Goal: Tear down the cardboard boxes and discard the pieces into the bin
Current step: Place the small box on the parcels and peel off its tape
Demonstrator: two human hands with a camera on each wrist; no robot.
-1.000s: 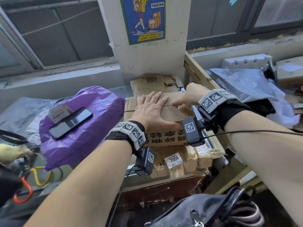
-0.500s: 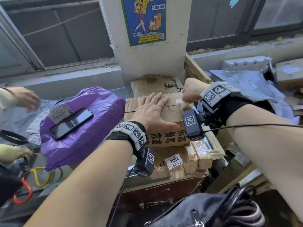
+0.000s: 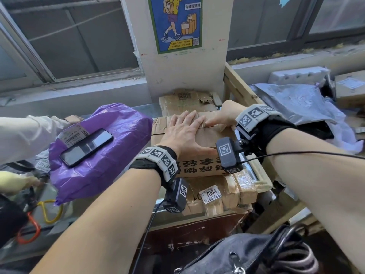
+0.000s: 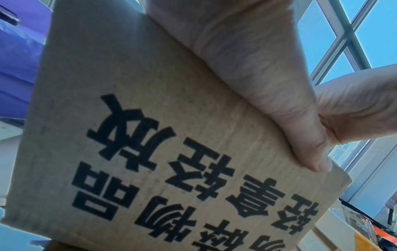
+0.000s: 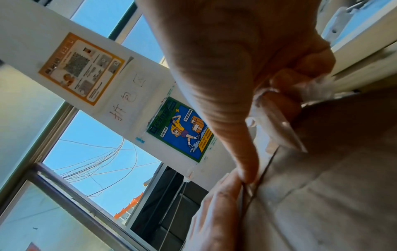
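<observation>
Cardboard box (image 3: 197, 149) lies flat, print upside-down toward the wearer.

The cardboard box (image 3: 197, 155) is plain brown with bold black printed characters on its side. Beside it a parcel bag (image 3: 102, 155) is glossy purple, a black phone (image 3: 86, 147) lying on it. The poster (image 3: 175, 22) on the white pillar is blue, green-bordered, with a yellow-shirted figure. Both wristbands (image 3: 158, 161) are grey with black-and-white square markers.

three cardboard boxes (image 3: 199, 147), one phone (image 3: 86, 147), one poster (image 3: 175, 22)
</observation>
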